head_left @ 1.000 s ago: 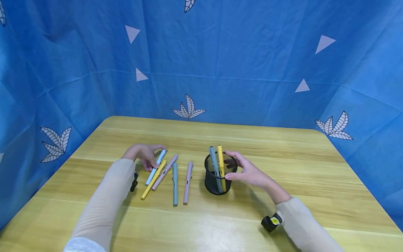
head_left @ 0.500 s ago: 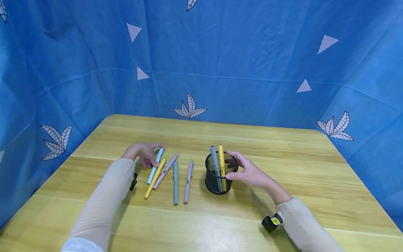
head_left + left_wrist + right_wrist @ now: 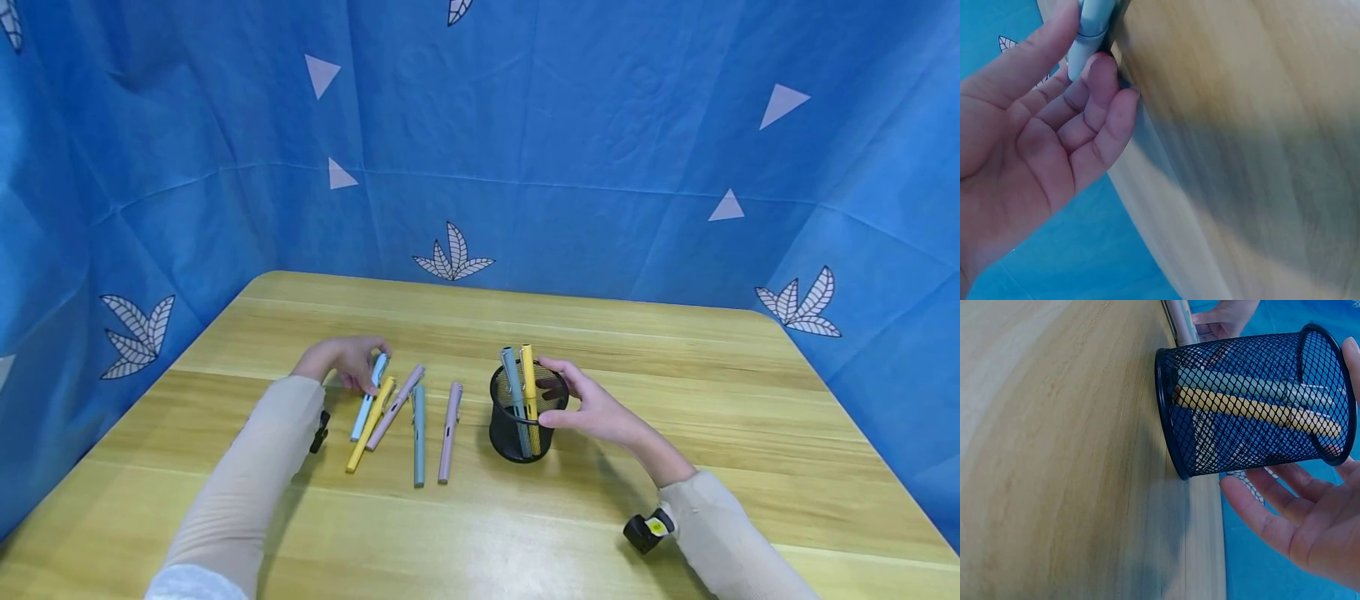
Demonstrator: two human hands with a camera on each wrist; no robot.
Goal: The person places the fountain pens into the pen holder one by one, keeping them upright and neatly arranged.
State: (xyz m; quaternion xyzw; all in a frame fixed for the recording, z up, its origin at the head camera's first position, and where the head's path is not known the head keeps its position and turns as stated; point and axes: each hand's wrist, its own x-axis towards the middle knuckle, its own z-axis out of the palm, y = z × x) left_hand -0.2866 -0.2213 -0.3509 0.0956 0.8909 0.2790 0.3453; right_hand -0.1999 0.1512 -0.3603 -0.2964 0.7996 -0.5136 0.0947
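My left hand (image 3: pixel 348 358) pinches a light blue pen (image 3: pixel 363 416) between thumb and fingers near its capped upper end. In the left wrist view the end of this light blue pen (image 3: pixel 1092 28) shows between thumb and fingertips. Close beside it lie a yellow pen (image 3: pixel 366 433) and a purple pen (image 3: pixel 393 411). Thumb and fingers of my right hand (image 3: pixel 596 410) hold the black mesh pen cup (image 3: pixel 502 435) at opposite sides of its rim. A grey-blue pen (image 3: pixel 511 369) and a yellow pen (image 3: pixel 528 367) stand in the cup, clips upward.
Between the left hand and the cup lie a grey-blue pen (image 3: pixel 419 446) and a second purple pen (image 3: pixel 449 437), roughly parallel. Everything rests on a wooden table (image 3: pixel 637 342). Behind it hangs a blue patterned cloth (image 3: pixel 585 167).
The light blue pen has turned slightly steeper in my left hand. The lower end of the loose yellow pen has shifted a little right. My right hand stays at the cup.
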